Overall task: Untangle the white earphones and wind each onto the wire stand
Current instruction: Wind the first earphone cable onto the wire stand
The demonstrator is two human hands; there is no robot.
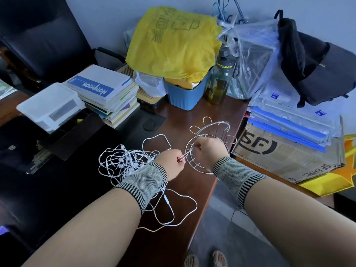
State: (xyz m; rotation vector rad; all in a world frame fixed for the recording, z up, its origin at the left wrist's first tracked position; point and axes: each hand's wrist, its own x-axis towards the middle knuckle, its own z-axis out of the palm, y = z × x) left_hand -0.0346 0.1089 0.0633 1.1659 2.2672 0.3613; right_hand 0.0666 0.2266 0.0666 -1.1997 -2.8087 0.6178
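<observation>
— Progress so far, would you say?

— Barely begun, by my reckoning. My left hand (172, 164) pinches a stretch of white cable, and that stretch runs taut across to my right hand (209, 151), whose fingers are curled in against the wire stand (209, 132). Whether that grip pinches the cable end, a wire of the stand, or both, I cannot tell; the back of the hand hides it. I see no finished coil on the stand.

— And the rest of the white earphones (127, 162)?

— One knotted heap on the dark counter (194, 191), just left of my left wrist, buds and plugs mixed in the middle. Loose loops spill toward me and out near the counter's edge. How many sets are in there I can't count.

— So what's left?

— Nearly everything: free this one cable from the heap, wind it, then repeat for each other set.

— Anything in your way?

— The heap itself; the cable I'm pulling likely drags the knot along. Round about, the SF cardboard box (285, 153) sits just right of the stand, with a blue bin (185, 95), a water bottle (220, 78) and a stack of notebooks (107, 91) farther back, so I've little room.
</observation>
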